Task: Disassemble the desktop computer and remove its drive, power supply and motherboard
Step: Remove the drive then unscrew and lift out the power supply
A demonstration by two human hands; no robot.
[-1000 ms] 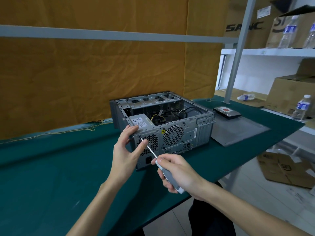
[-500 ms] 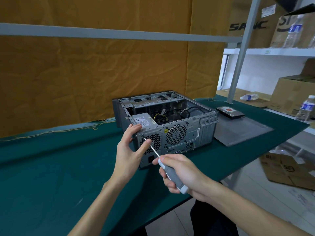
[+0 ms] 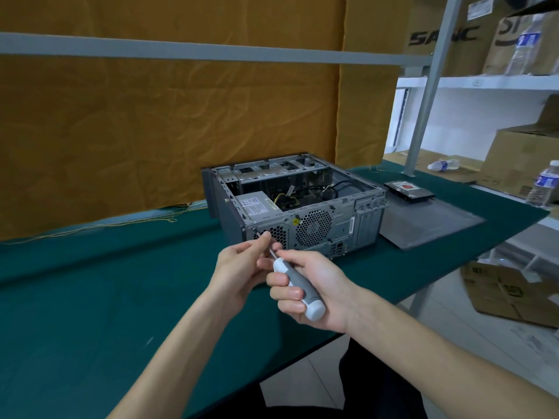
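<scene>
Right hand (image 3: 314,285) grips the screwdriver (image 3: 298,285) handle; left hand (image 3: 242,264) pinches its shaft, steadying the tip at a rear screw on the computer case (image 3: 302,204) just beyond both hands

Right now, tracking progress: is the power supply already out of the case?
No, the power supply sits inside the case, at its rear left corner.

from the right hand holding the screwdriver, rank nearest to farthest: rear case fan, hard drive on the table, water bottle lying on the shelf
From the right hand, in the head view:
1. Rear case fan, just beyond the hand, on the case's back panel.
2. Hard drive, on the table right of the case.
3. Lying water bottle, on the shelf beyond the table.
</scene>
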